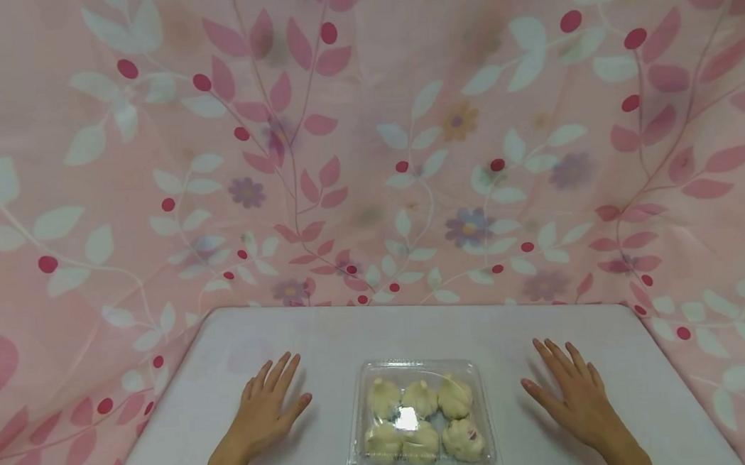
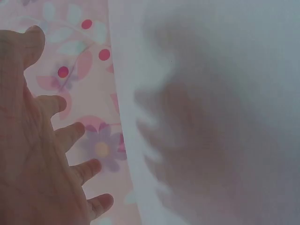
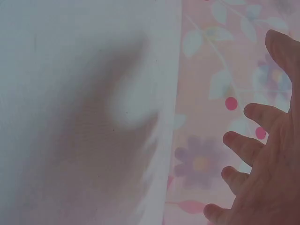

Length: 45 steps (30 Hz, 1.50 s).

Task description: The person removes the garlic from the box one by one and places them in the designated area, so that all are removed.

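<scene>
While both hands lie flat on the white table [image 1: 327, 335], a clear plastic clamshell box [image 1: 422, 420] sits between them, near the table's front edge and roughly centred. Its lid is closed, and through it six pale, pleated buns [image 1: 420, 420] show in two rows of three; a bright glare spot sits on the lid over the middle of them.

The left hand [image 1: 266, 408] rests palm down to the left of the box, fingers straight and slightly spread, thumb pointing toward the box but apart from it; it grasps nothing. The right hand [image 1: 571, 391] mirrors it on the other side, palm down, fingers straight and fanned, also released and not touching the box. A strip of bare tabletop lies between each thumb and the box wall, with nothing in the way.

The left wrist view shows the left hand's fingers [image 2: 70, 133] spread, with the white table beside them carrying the hand's soft shadow. The right wrist view shows the same for the right hand's fingers [image 3: 243, 145].

Behind and around the table hangs a pink cloth [image 1: 367, 140] printed with white and pink leaves, red dots and small purple flowers; it rises as a backdrop at the far edge and drapes past both sides
</scene>
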Available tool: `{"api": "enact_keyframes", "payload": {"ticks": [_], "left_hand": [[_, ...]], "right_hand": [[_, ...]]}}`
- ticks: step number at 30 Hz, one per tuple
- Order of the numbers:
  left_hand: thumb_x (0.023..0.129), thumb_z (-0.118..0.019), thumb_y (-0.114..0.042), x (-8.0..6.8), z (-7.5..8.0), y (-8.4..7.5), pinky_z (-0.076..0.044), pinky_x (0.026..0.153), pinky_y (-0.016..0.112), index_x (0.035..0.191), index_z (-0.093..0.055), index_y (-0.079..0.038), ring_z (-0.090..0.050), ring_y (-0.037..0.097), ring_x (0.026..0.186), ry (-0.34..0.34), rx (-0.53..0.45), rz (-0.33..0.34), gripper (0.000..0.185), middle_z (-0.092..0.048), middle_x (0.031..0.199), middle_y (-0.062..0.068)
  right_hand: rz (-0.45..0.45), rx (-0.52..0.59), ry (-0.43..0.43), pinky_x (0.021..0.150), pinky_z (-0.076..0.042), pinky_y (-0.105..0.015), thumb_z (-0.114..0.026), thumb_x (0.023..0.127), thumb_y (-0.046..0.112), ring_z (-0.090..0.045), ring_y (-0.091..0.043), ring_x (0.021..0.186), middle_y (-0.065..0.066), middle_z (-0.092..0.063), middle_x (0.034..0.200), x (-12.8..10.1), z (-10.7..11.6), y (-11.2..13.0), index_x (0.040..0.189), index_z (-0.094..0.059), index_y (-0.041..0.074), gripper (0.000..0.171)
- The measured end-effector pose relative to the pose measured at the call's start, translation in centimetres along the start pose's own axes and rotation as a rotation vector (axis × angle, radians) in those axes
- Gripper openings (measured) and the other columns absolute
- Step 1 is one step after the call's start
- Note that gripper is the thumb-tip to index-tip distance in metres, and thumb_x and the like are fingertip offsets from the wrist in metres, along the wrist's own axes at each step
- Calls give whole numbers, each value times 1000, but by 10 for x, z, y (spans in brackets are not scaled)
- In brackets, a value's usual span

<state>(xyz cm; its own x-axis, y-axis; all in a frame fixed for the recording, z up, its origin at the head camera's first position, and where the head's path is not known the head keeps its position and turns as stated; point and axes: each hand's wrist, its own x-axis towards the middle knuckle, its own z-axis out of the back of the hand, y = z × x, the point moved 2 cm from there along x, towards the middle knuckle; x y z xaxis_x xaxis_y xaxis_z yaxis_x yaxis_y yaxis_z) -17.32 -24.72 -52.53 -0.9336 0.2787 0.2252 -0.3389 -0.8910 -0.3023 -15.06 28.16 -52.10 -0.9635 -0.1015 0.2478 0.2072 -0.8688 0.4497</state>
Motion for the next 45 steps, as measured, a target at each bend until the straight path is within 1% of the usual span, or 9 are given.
{"api": "enact_keyframes", "payload": {"ticks": [7,14,17,21,24,27,33,40,45], "left_hand": [[89,-48,-56,-1,0,-7,-17,97,61,147,-26,-26,-24,38,132,-8,-8,-42,69,-26,150,2],[89,-51,-53,-8,-4,-17,-17,97,60,147,-26,-28,-25,36,132,37,-107,-49,68,-29,148,1],[89,-53,-52,-10,-3,-21,-17,98,60,146,-28,-26,-26,36,131,41,-131,-59,68,-31,147,1],[88,-53,-52,-11,0,-28,-20,97,62,145,-29,-30,-30,35,130,66,-166,-74,66,-36,145,1],[89,-51,-53,-12,2,-34,-23,95,63,145,-27,-34,-31,31,130,121,-204,-79,64,-36,144,1],[90,-50,-52,-13,3,-38,-25,94,63,145,-26,-35,-31,28,130,165,-247,-88,62,-36,144,1],[91,-50,-49,-16,3,-43,-29,92,62,144,-25,-37,-33,27,128,212,-289,-108,60,-35,143,-3],[92,-50,-48,-18,4,-47,-32,92,60,144,-32,-25,-35,31,127,291,-347,-108,59,-38,142,0],[90,-53,-48,-19,6,-50,-33,94,57,142,-37,-23,-38,28,126,294,-342,-126,60,-42,139,-2]], "right_hand": [[40,43,-21,98,-1,-66,-60,87,45,-13,-39,135,-14,-34,144,-1,-1,3,146,-28,22,71],[110,54,-62,98,-9,-65,-66,83,40,-19,-37,133,-11,-38,142,-5,-3,8,144,-33,25,71],[129,70,-67,98,-10,-65,-67,82,40,-20,-35,133,-9,-39,142,-6,-3,11,144,-33,28,71],[171,94,-81,90,-24,-65,-72,78,39,-30,-30,128,-2,-44,138,-6,-3,14,142,-37,30,73],[186,91,-80,85,-32,-61,-75,75,40,-38,-22,121,4,-47,133,-8,-3,16,140,-39,31,75],[152,74,-53,83,-35,-61,-75,74,44,-40,-19,117,6,-48,132,-10,-3,17,140,-38,34,75],[97,75,8,82,-35,-64,-72,76,47,-43,-24,116,3,-47,133,-14,-2,22,140,-35,38,74],[12,114,67,84,-38,-60,-69,77,52,-47,-19,114,11,-45,133,-18,-2,26,139,-35,40,72],[-42,168,128,83,-44,-53,-67,77,54,-51,-16,106,13,-45,132,-21,-5,29,138,-35,41,70]]}}
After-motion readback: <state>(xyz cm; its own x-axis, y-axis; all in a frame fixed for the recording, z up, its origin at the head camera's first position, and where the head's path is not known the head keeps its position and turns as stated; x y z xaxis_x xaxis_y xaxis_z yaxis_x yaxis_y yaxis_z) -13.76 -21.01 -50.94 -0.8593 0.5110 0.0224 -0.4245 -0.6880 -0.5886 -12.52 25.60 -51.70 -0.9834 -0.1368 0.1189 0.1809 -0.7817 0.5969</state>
